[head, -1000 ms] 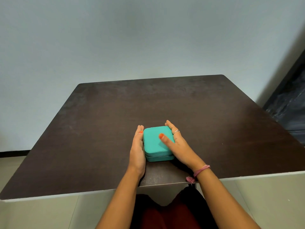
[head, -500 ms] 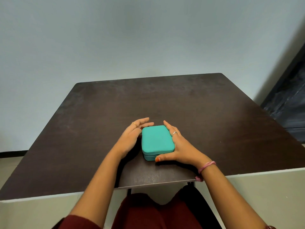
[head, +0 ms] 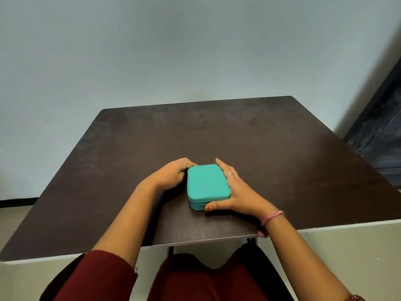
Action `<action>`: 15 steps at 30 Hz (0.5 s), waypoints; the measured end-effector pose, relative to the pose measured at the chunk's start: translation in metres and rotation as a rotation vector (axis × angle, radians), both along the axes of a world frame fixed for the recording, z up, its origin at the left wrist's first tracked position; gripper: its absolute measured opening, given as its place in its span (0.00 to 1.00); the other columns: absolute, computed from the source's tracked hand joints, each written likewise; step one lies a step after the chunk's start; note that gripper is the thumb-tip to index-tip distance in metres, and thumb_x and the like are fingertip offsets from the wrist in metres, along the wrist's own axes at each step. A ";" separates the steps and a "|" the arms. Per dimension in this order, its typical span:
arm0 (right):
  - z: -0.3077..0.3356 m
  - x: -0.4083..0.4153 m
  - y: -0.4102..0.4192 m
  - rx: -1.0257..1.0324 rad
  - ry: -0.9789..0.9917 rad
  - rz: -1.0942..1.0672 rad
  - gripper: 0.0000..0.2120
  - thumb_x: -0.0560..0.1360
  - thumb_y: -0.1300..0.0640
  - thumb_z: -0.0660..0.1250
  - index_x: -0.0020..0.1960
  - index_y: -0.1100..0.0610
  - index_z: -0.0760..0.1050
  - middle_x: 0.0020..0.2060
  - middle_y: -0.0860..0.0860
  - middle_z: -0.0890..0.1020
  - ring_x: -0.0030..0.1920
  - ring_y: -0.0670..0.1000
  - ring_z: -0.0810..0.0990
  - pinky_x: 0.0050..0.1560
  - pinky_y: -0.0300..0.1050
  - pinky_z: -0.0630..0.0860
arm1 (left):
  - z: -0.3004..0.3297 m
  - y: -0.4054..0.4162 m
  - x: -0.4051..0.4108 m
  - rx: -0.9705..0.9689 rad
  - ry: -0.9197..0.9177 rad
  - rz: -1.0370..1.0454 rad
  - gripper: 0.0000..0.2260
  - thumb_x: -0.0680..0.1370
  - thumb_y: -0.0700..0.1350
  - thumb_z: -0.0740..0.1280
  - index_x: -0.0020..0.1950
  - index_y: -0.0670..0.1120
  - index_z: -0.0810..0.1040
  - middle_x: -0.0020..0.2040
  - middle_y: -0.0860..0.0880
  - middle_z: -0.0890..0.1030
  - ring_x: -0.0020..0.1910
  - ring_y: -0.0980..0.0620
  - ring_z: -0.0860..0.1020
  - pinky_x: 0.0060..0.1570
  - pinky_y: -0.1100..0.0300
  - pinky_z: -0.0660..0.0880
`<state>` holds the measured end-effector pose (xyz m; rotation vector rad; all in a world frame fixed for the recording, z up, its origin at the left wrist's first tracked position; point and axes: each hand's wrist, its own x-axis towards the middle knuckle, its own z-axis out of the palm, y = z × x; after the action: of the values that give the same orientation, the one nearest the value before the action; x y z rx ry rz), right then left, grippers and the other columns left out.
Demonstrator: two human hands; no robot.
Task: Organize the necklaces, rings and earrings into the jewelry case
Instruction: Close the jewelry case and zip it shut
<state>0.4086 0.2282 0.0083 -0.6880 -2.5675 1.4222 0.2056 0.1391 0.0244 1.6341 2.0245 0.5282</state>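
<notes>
Closed teal jewelry case (head: 207, 185) near front edge of dark brown table (head: 271, 148), gripped between left hand (head: 171, 175) and right hand (head: 236, 192); pale grey wall (head: 173, 51) behind.

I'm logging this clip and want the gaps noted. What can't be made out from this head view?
- Inside of the teal jewelry case: the lid is closed, so its contents are hidden.
- Left hand fingertips: curled behind the case's far left corner.
- Case's right side: covered by the right hand.
- Necklaces and earrings: none visible on the table.
</notes>
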 end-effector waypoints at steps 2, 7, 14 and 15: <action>-0.001 0.000 0.000 -0.005 0.003 -0.001 0.57 0.63 0.45 0.79 0.77 0.44 0.41 0.73 0.42 0.54 0.70 0.45 0.60 0.71 0.45 0.62 | 0.004 0.004 -0.003 0.025 0.056 -0.038 0.19 0.79 0.32 0.58 0.61 0.50 0.79 0.55 0.52 0.74 0.54 0.56 0.74 0.54 0.65 0.72; -0.001 0.000 0.000 -0.022 0.007 -0.007 0.57 0.63 0.46 0.79 0.77 0.45 0.42 0.73 0.43 0.54 0.70 0.45 0.60 0.71 0.45 0.62 | 0.003 0.001 -0.004 0.140 0.095 0.011 0.14 0.79 0.32 0.59 0.58 0.46 0.77 0.52 0.54 0.75 0.50 0.58 0.76 0.52 0.71 0.74; -0.001 -0.001 0.001 -0.034 0.010 -0.005 0.58 0.61 0.46 0.80 0.77 0.45 0.42 0.72 0.43 0.55 0.71 0.45 0.60 0.73 0.46 0.61 | -0.025 -0.035 0.009 0.339 -0.036 0.227 0.11 0.78 0.30 0.57 0.51 0.45 0.69 0.48 0.52 0.78 0.48 0.63 0.77 0.51 0.69 0.74; -0.002 -0.001 0.001 -0.033 0.009 -0.006 0.58 0.61 0.46 0.80 0.77 0.45 0.42 0.72 0.43 0.55 0.70 0.45 0.60 0.73 0.47 0.61 | -0.027 -0.040 0.010 0.360 -0.024 0.238 0.10 0.78 0.30 0.58 0.51 0.44 0.70 0.48 0.52 0.78 0.48 0.64 0.77 0.50 0.72 0.73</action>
<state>0.4079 0.2291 0.0064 -0.6913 -2.5383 1.4658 0.2151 0.0991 -0.0025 1.5742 2.2157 1.0446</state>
